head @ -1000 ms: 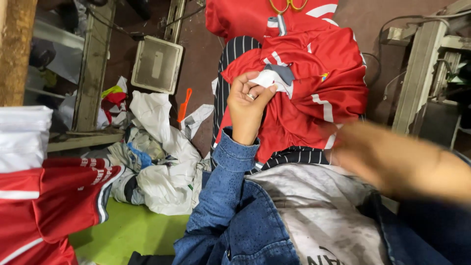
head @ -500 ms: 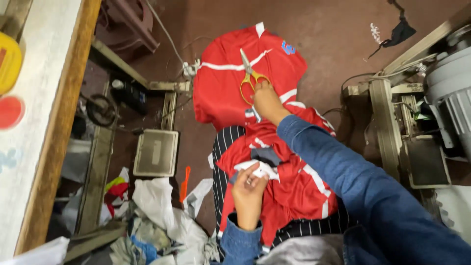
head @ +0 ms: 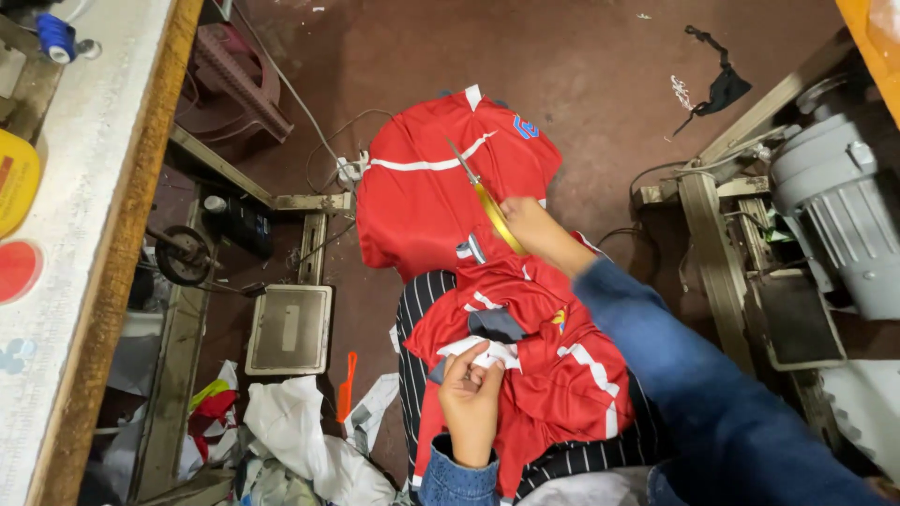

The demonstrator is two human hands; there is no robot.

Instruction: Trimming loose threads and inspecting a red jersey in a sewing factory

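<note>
A red garment with white stripes (head: 553,375) lies across my lap on a black-and-white striped cloth (head: 415,305). My left hand (head: 469,401) pinches a small white and grey fabric piece (head: 487,337) at the garment's upper edge. My right hand (head: 527,223) reaches forward in a blue denim sleeve and grips yellow-handled scissors (head: 487,201), blades pointing away over a second red jersey (head: 427,201) spread on the brown floor.
A sewing table with a wooden edge (head: 122,253) runs down the left, carrying a blue thread spool (head: 56,33) and a yellow object (head: 14,178). A metal treadle pedal (head: 289,330), an orange tool (head: 345,386) and white cloth scraps (head: 300,440) lie below. A grey motor (head: 834,206) sits right.
My right arm swung forward from my lap to the scissors lying on the floor jersey and now grips them, turned blade-forward. The view tilted toward the floor; my left hand kept its pinch.
</note>
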